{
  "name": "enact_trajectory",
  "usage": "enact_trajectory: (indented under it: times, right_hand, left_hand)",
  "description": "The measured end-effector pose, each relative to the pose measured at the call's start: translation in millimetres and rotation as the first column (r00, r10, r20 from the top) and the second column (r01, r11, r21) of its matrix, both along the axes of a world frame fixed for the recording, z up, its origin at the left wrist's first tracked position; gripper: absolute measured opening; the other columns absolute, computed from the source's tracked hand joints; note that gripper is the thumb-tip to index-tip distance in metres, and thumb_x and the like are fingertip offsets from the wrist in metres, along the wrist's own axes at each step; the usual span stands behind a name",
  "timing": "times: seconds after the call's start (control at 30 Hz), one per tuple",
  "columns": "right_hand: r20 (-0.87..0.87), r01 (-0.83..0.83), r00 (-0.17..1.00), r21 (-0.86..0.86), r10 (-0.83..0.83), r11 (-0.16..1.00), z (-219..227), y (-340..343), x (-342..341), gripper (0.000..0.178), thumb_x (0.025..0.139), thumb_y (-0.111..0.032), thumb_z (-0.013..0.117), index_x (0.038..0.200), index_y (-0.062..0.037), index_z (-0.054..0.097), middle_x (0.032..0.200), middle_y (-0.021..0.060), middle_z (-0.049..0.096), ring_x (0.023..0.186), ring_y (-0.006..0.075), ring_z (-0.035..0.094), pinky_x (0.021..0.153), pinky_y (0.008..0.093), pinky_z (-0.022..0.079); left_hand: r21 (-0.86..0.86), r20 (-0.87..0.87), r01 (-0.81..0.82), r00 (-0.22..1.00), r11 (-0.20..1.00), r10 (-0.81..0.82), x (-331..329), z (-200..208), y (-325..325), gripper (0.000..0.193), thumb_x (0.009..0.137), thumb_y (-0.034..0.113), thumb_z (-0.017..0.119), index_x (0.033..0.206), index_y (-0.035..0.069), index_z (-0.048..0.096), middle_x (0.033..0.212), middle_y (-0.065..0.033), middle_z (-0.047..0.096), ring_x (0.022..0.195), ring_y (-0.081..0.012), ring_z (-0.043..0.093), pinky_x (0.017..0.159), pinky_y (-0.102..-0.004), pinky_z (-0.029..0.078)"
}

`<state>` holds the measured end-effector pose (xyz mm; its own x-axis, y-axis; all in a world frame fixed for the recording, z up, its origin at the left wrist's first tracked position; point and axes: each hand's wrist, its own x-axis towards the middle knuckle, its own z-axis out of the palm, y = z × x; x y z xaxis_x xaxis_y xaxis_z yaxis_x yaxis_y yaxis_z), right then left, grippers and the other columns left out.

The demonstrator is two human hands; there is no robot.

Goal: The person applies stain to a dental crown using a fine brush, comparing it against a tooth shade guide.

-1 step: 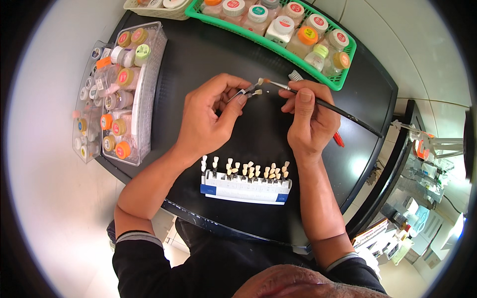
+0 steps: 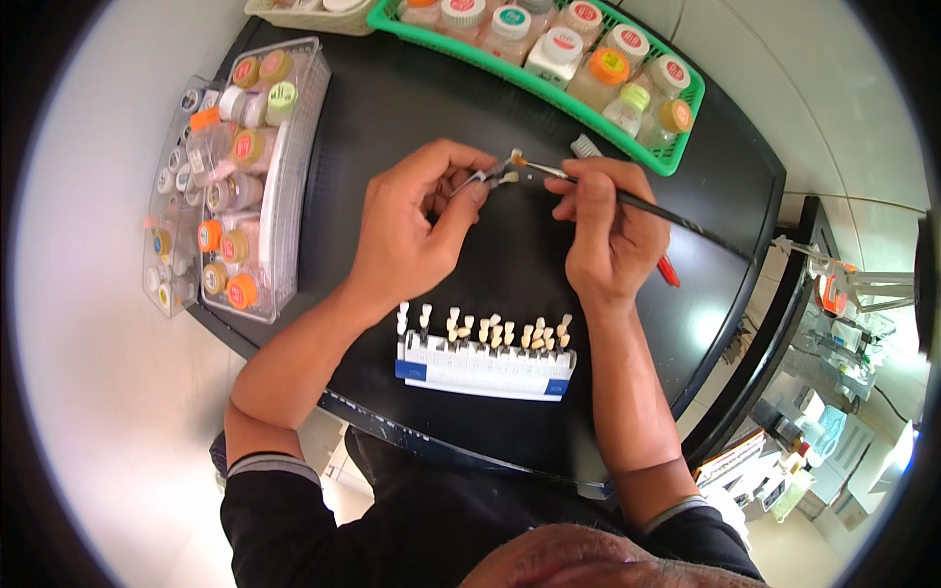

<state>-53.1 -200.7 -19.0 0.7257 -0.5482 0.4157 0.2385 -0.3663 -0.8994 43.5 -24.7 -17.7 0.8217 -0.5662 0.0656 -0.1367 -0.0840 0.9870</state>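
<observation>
My left hand (image 2: pixel 417 225) pinches two shade tabs by their thin grey stems. A small tooth-shaped piece sits at the end of each: the upper tooth tab (image 2: pixel 515 155) and the lower tooth tab (image 2: pixel 510 177). Between the fingers and thumb of my right hand (image 2: pixel 613 216) is a fine brush (image 2: pixel 686 226) with a long black handle and metal collar. Its orange-brown tip meets the upper tooth piece. Closer to me lies a white and blue shade guide (image 2: pixel 485 372), with several tooth-shaped tabs standing along its far edge.
Jars with coloured lids fill a green basket (image 2: pixel 534 84) at the back and a clear basket (image 2: pixel 284 211) on the left. Beyond my right hand is a white bristled head (image 2: pixel 585 147); a red handle end (image 2: pixel 668 271) shows beside the wrist. All rest on a black table (image 2: pixel 470 431).
The brush tip has shifted slightly left onto the upper tooth piece. Both hands otherwise stay almost in place.
</observation>
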Motion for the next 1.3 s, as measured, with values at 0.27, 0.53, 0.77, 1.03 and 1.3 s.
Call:
enact_trajectory:
  times: [0.27, 0.53, 0.77, 1.03, 1.3]
  right_hand:
    - [-0.003, -0.032, 0.999, 0.212, 0.034, 0.977, 3, -2, 3, 0.028, 0.114, -0.025, 0.067, 0.112, 0.0023, 0.072, 0.089, 0.0076, 0.076, 0.070, 0.0114, 0.068, 0.064, 0.0242, 0.052]
    - [-0.392, -0.528, 0.708, 0.258, 0.587, 0.809, 86, 20, -16, 0.035, 0.113, -0.032, 0.068, 0.101, 0.0000, 0.076, 0.084, 0.0042, 0.073, 0.076, 0.0099, 0.069, 0.067, 0.0279, 0.052]
    - [-0.517, -0.693, 0.663, -0.149, 0.542, 0.705, 87, 47, -24, 0.033, 0.109, -0.030, 0.071, 0.097, 0.0012, 0.076, 0.067, 0.0167, 0.064, 0.058, 0.0298, 0.059, 0.057, 0.0407, 0.044]
    - [-0.377, -0.573, 0.819, -0.537, 0.432, 0.619, 76, 60, -20, 0.030, 0.102, -0.028, 0.078, 0.091, -0.0005, 0.075, 0.068, 0.0192, 0.063, 0.064, 0.0424, 0.060, 0.061, 0.0501, 0.045]
    - [-0.405, -0.604, 0.796, -0.491, 0.450, 0.628, 77, 63, -22, 0.040, 0.100, -0.031, 0.079, 0.077, -0.0005, 0.072, 0.069, 0.0193, 0.062, 0.066, 0.0438, 0.060, 0.063, 0.0538, 0.044]
  left_hand:
    - [-0.071, 0.028, -0.027, 0.999, 0.997, 0.029, 5, -7, 1, 0.020, 0.109, 0.005, 0.066, 0.127, -0.001, 0.069, 0.095, -0.0020, 0.070, 0.080, -0.0061, 0.065, 0.067, -0.0229, 0.052]
    - [-0.270, 0.013, -0.019, 1.000, 0.963, 0.023, 15, -14, 2, 0.011, 0.110, 0.009, 0.066, 0.118, 0.001, 0.069, 0.089, -0.0017, 0.068, 0.076, -0.0072, 0.063, 0.068, -0.0247, 0.052]
    - [-0.325, 0.044, -0.013, 0.999, 0.945, 0.029, 17, -16, -1, 0.013, 0.110, 0.011, 0.067, 0.117, 0.000, 0.069, 0.086, -0.0009, 0.067, 0.074, -0.0072, 0.062, 0.066, -0.0254, 0.051]
    - [-0.294, 0.021, -0.015, 1.000, 0.956, 0.022, 22, -18, -1, 0.013, 0.110, 0.012, 0.068, 0.116, 0.000, 0.069, 0.086, -0.0007, 0.067, 0.073, -0.0072, 0.062, 0.063, -0.0256, 0.050]
    - [-0.327, -0.005, 0.013, 1.000, 0.945, -0.016, 24, -23, -3, 0.014, 0.109, 0.013, 0.070, 0.116, 0.001, 0.069, 0.085, -0.0005, 0.068, 0.073, -0.0066, 0.062, 0.064, -0.0250, 0.051]
